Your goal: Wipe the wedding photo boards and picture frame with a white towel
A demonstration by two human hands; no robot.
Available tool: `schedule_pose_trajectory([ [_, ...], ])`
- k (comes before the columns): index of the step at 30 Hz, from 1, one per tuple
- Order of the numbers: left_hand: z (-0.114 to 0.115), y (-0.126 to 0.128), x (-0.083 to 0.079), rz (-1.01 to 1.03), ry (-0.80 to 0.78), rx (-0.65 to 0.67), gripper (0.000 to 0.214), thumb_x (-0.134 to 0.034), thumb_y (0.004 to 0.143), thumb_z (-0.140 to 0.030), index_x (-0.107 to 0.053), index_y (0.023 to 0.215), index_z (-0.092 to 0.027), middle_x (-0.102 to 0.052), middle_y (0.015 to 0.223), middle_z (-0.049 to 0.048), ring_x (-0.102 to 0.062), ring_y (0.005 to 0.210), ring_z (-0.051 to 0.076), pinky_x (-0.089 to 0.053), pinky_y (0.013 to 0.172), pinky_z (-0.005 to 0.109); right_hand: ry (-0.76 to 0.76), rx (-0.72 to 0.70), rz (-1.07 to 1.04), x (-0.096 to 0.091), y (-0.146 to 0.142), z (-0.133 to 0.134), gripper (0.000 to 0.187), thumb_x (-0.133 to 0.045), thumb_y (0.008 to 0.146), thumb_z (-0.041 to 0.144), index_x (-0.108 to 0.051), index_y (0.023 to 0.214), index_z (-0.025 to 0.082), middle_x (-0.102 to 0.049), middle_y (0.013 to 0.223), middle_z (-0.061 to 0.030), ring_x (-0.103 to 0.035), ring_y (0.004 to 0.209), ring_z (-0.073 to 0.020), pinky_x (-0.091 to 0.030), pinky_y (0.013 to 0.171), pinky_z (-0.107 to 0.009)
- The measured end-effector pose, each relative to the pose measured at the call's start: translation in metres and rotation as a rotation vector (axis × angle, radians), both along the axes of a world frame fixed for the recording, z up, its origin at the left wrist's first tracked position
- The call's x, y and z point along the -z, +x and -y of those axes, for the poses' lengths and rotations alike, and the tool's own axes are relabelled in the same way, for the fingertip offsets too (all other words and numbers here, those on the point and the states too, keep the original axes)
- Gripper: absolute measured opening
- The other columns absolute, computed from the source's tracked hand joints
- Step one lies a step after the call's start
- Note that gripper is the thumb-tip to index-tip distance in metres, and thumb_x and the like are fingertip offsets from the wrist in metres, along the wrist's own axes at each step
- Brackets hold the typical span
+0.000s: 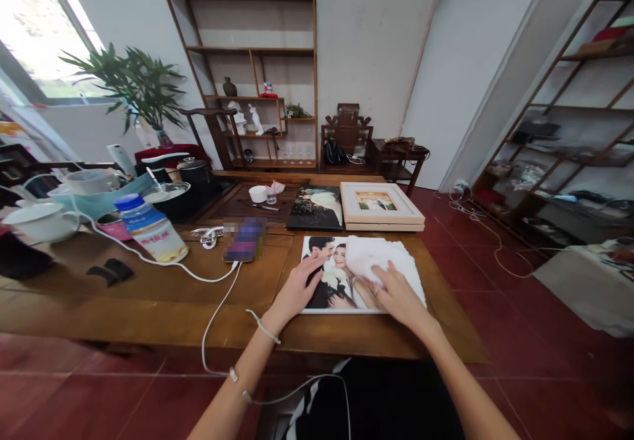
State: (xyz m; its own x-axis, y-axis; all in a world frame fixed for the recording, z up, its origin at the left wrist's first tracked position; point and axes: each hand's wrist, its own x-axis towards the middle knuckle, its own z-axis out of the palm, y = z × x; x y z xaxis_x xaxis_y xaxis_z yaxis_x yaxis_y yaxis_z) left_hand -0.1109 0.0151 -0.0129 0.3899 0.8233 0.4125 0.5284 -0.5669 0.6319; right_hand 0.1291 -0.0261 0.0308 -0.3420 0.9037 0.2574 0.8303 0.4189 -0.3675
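Observation:
A wedding photo panel [334, 288] lies flat near the front edge of the wooden table, showing a couple with white flowers. My left hand [300, 287] rests on its left side, fingers stretched out over the picture. A white, fluffy-edged cloth [409, 265] covers much of the panel's right half. My right hand [399, 291] is on this cloth, its fingers bent and pressed into the fabric. Behind the panel lie a dark photo panel [317, 207] and a light-framed picture [382, 205], side by side.
At left stand a blue-capped bottle [151, 228], a white enamel pot [42, 220] and a dark pot [195, 174]. A phone [245, 240] lies on the table with a white cable [205, 321] running from it over the front edge. A white cup [257, 193] sits farther back.

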Motion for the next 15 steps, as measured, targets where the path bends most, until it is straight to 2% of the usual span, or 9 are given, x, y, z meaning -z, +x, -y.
schedule_pose_trajectory([
  [3, 0.003, 0.0, -0.001, -0.048, -0.007, 0.029, 0.049, -0.053, 0.083, -0.037, -0.046, 0.128, -0.021, -0.043, 0.138, 0.0087, -0.031, 0.132, 0.024, -0.026, 0.108, 0.044, -0.023, 0.016, -0.08, -0.004, -0.019, -0.039, 0.022, -0.037, 0.079, 0.011, -0.056, 0.087, 0.02, -0.067, 0.09, -0.0054, -0.059, 0.088, -0.0225, -0.023, 0.1, -0.045],
  [7, 0.004, 0.0, 0.0, -0.052, -0.008, 0.011, 0.044, -0.052, 0.083, -0.035, -0.05, 0.125, -0.019, -0.044, 0.136, 0.0107, -0.034, 0.13, 0.025, -0.028, 0.107, 0.046, -0.054, -0.13, -0.122, -0.008, -0.069, -0.076, 0.017, -0.041, 0.084, 0.021, -0.058, 0.085, 0.02, -0.067, 0.094, -0.0054, -0.058, 0.092, -0.0222, -0.027, 0.097, -0.04],
  [10, 0.001, 0.0, 0.002, -0.037, 0.002, 0.006, 0.038, -0.054, 0.082, -0.031, -0.056, 0.118, -0.019, -0.049, 0.131, 0.0115, -0.041, 0.125, 0.026, -0.033, 0.103, 0.045, -0.056, -0.223, -0.128, -0.008, -0.094, -0.087, 0.014, -0.045, 0.084, 0.024, -0.059, 0.083, 0.021, -0.068, 0.09, -0.0024, -0.059, 0.091, -0.0202, -0.027, 0.097, -0.037],
  [12, 0.0, -0.001, 0.003, -0.028, 0.011, 0.02, 0.038, -0.055, 0.082, -0.03, -0.055, 0.119, -0.02, -0.05, 0.13, 0.0109, -0.042, 0.124, 0.026, -0.034, 0.103, 0.045, -0.049, -0.244, -0.134, -0.005, -0.093, -0.086, 0.014, -0.044, 0.082, 0.02, -0.059, 0.084, 0.021, -0.067, 0.089, -0.0021, -0.059, 0.089, -0.0194, -0.025, 0.099, -0.038],
  [15, -0.001, -0.001, 0.004, -0.03, 0.005, 0.026, 0.043, -0.054, 0.082, -0.031, -0.05, 0.124, -0.022, -0.047, 0.134, 0.0094, -0.037, 0.128, 0.025, -0.031, 0.105, 0.046, -0.034, -0.239, -0.138, 0.0, -0.065, -0.078, 0.021, -0.04, 0.08, 0.012, -0.058, 0.087, 0.021, -0.066, 0.094, -0.0025, -0.058, 0.087, -0.018, -0.022, 0.102, -0.038],
])
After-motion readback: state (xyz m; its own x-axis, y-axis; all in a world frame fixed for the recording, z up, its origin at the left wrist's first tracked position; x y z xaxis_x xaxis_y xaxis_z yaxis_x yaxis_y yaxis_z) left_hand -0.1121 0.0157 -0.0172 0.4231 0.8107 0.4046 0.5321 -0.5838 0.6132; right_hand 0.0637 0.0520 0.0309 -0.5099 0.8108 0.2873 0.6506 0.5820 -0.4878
